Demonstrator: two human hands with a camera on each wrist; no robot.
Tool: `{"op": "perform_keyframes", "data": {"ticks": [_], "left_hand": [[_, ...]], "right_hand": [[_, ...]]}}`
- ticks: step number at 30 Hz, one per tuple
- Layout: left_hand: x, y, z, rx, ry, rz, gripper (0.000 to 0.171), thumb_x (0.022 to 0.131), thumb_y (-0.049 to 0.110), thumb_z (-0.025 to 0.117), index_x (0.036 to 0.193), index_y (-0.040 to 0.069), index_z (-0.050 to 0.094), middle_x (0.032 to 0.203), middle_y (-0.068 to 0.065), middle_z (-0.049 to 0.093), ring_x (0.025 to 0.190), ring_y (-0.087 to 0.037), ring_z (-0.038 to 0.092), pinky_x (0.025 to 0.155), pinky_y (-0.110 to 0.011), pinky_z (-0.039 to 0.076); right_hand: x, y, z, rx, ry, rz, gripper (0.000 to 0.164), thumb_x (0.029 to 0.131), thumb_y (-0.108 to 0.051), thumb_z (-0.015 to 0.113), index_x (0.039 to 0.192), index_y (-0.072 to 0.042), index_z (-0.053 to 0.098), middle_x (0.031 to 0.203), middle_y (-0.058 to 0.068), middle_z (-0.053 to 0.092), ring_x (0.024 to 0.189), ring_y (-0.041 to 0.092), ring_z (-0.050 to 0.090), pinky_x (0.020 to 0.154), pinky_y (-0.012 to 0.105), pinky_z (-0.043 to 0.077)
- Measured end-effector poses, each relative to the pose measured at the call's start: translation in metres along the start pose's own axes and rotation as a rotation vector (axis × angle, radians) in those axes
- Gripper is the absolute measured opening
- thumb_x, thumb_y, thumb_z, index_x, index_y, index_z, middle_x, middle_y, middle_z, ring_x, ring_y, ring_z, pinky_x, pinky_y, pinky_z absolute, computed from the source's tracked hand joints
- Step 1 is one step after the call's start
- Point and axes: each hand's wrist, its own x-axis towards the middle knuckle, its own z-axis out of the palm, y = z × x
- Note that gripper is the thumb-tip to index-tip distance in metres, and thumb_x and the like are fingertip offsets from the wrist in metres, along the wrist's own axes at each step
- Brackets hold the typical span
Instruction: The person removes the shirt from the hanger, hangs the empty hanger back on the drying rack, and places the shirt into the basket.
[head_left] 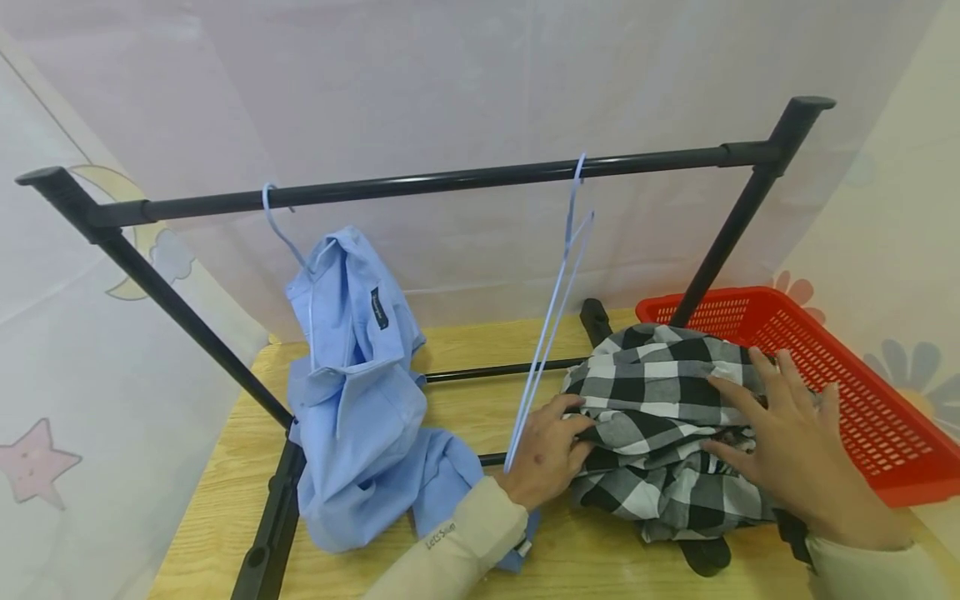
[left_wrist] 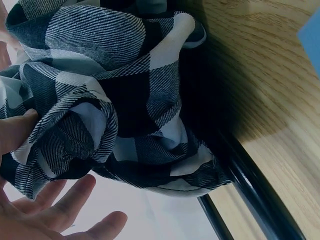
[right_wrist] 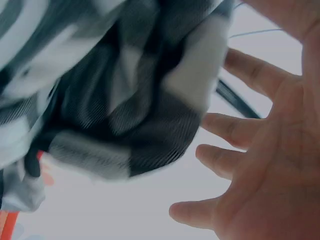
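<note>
A black-and-white checked shirt (head_left: 652, 375) lies bunched up under the right half of the rack, overlapping the red basket. My left hand (head_left: 543, 454) pinches its left edge; in the left wrist view the thumb (left_wrist: 17, 132) is on a fold, with fingers below it. My right hand (head_left: 802, 442) is at the shirt's right side with fingers spread. Its palm faces the checked cloth (right_wrist: 145, 110) in the right wrist view, and the fingertips come right up to it. A light blue hanger (head_left: 542, 350) hangs from the rack, its lower end behind my left wrist.
A black rack bar (head_left: 450, 180) spans the view. At its left a blue shirt (head_left: 367, 400) hangs on another hanger (head_left: 281, 233), its lower part trailing on the wooden table (head_left: 232, 492). The red basket (head_left: 877, 417) stands at the right, behind the rack's right post (head_left: 723, 250).
</note>
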Motion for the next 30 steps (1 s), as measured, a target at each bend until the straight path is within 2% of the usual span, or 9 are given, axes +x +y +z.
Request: {"op": "perform_keyframes", "data": {"ticks": [7,11,15,19,25,30], "left_hand": [[0.002,0.001,-0.003,0.022,-0.017,0.014,0.017,0.084,0.009,0.078,0.101,0.01,0.076,0.122,-0.01,0.064,0.108,-0.021,0.066,0.092,-0.032,0.052],[0.003,0.002,-0.003,0.011,-0.009,0.034,0.018,0.084,0.008,0.078,0.102,0.01,0.076,0.123,-0.01,0.063,0.109,-0.021,0.066,0.095,-0.033,0.051],[0.003,0.003,-0.003,-0.008,0.008,0.065,0.02,0.083,0.007,0.079,0.102,0.009,0.076,0.122,-0.01,0.063,0.111,-0.021,0.064,0.096,-0.035,0.05],[0.004,0.004,-0.001,-0.029,0.032,0.08,0.021,0.081,0.005,0.08,0.101,0.008,0.076,0.12,-0.012,0.063,0.111,-0.022,0.064,0.096,-0.035,0.05],[0.003,0.005,-0.003,-0.013,-0.006,0.057,0.021,0.083,0.009,0.08,0.103,0.01,0.076,0.123,-0.01,0.063,0.112,-0.021,0.063,0.095,-0.035,0.05],[0.003,0.005,-0.003,-0.012,-0.035,0.051,0.022,0.086,0.015,0.08,0.107,0.01,0.074,0.124,-0.011,0.062,0.112,-0.02,0.063,0.093,-0.034,0.051]], "right_hand": [[0.009,-0.03,0.012,0.002,0.038,-0.156,0.089,0.055,-0.049,0.091,0.13,-0.011,0.06,0.151,0.033,0.031,0.145,0.053,0.014,0.101,0.082,0.004],[0.013,-0.045,0.021,0.012,0.024,-0.19,0.092,0.054,-0.052,0.091,0.13,-0.01,0.062,0.151,0.032,0.032,0.144,0.053,0.016,0.101,0.083,0.007],[0.017,-0.054,0.023,-0.021,-0.021,-0.159,0.089,0.053,-0.036,0.097,0.13,-0.007,0.064,0.152,0.032,0.03,0.146,0.052,0.013,0.102,0.082,0.005],[0.02,-0.057,0.023,-0.058,-0.055,-0.134,0.077,0.051,-0.017,0.098,0.122,-0.005,0.069,0.152,0.033,0.03,0.146,0.052,0.011,0.101,0.082,0.004],[0.022,-0.054,0.027,-0.061,0.015,-0.172,0.048,0.055,0.0,0.091,0.1,-0.006,0.076,0.148,0.029,0.038,0.145,0.049,0.016,0.104,0.08,0.002],[0.023,-0.052,0.026,-0.061,0.067,-0.213,0.042,0.055,0.005,0.084,0.095,-0.004,0.075,0.145,0.028,0.042,0.143,0.048,0.022,0.105,0.08,0.006]]}}
